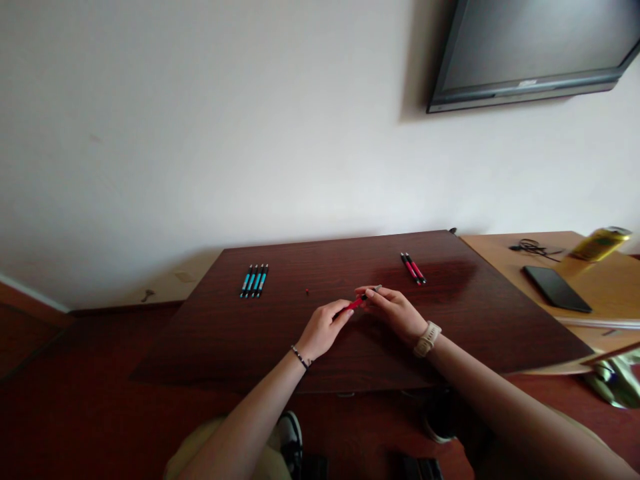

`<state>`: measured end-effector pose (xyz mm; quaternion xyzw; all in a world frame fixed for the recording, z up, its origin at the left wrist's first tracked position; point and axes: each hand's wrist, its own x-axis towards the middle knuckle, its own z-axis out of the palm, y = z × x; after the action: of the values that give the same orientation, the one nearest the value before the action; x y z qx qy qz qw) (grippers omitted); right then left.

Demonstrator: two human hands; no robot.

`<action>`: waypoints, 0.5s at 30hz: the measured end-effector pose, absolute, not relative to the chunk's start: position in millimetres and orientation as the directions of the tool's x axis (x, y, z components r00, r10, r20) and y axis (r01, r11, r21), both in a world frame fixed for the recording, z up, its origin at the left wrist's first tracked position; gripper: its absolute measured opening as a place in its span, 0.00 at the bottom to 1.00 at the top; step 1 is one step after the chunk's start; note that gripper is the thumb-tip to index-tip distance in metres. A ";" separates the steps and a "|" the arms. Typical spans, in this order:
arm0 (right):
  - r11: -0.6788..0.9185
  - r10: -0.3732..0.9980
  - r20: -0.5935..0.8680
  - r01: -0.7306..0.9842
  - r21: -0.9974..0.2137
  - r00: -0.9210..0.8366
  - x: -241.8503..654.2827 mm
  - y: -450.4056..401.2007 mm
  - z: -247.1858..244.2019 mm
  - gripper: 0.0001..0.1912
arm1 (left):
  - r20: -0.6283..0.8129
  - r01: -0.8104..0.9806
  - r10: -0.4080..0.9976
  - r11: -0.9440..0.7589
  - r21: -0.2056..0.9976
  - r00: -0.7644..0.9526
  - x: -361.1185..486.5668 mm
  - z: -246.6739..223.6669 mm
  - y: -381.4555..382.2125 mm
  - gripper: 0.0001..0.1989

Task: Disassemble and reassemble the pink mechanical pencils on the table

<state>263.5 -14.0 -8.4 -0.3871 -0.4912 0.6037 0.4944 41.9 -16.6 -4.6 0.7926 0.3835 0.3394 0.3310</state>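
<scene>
Above the middle of the dark wooden table point(300, 360), a red pen point(356, 303) is held between both hands. My left hand point(324, 327) is closed round its red barrel. The fingers of my right hand point(393, 308) pinch its black end, where a bit of metal shows. A tiny red piece point(307, 291) lies on the table beyond my left hand. Several blue pens point(255, 281) lie side by side at the left. Two pink-red pens point(413, 269) lie together at the right, past my right hand.
A lighter wooden table point(610, 287) adjoins on the right. On it are a black phone point(557, 289), a coiled black cable point(534, 249) and a yellow can point(600, 245) on its side. A television point(535, 53) hangs on the wall point(250, 133) above.
</scene>
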 end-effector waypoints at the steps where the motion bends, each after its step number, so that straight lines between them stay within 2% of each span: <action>1: -0.038 0.977 0.013 -0.234 -0.971 -0.214 262.6 -14.2 -9.6 0.23 | 0.287 0.381 0.833 -0.487 0.786 0.473 42.1 -4.6 -16.5 0.16; 10: -0.057 0.974 -0.013 -0.190 -0.980 -0.224 262.5 -11.2 -9.6 0.23 | 0.288 0.350 0.872 -0.433 0.831 0.396 39.1 -1.6 -12.8 0.15; 15: -0.040 0.971 -0.003 -0.153 -0.987 -0.238 267.1 -7.8 -4.8 0.29 | 0.264 0.300 0.894 -0.381 0.875 0.363 32.0 -3.4 -7.3 0.15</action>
<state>267.1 -7.8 -4.8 -0.4013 -0.5095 0.5993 0.4692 32.0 -7.3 -3.4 0.7331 0.4072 0.3910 0.3793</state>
